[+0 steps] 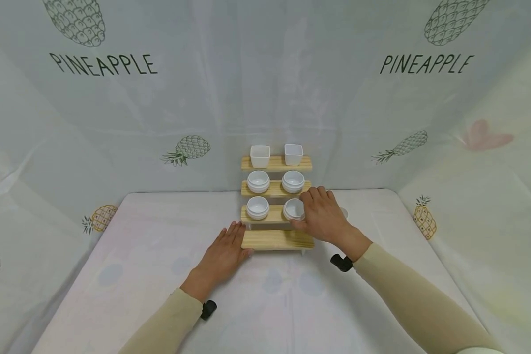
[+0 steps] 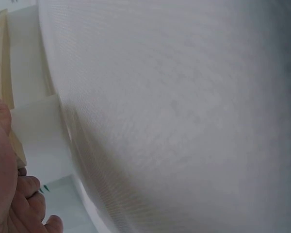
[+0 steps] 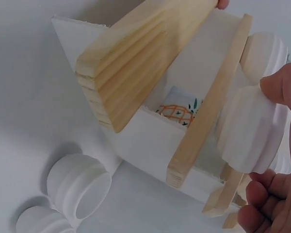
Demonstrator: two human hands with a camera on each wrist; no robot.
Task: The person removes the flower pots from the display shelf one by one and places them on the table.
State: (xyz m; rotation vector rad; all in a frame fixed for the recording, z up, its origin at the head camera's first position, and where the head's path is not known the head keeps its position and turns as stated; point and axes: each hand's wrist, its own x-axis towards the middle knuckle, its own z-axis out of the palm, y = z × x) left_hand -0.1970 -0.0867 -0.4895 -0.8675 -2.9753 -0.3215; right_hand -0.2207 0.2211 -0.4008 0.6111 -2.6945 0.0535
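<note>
Head view: the right hand (image 1: pixel 322 214) pinches a white cup (image 1: pixel 294 209) at the right of the stand (image 1: pixel 274 239), second step up; the left hand (image 1: pixel 223 256), fingers straight, rests against the stand's left end. Careless knuckles could topple the upper cup (image 1: pixel 293 180); uneven pressure could skew the stand.

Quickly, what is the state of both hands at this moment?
Left hand: open, touching the lowest wooden step.
Right hand: holding a round white cup.

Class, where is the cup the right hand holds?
In the head view, the held cup is at the second-lowest shelf, right of another round cup.
</note>
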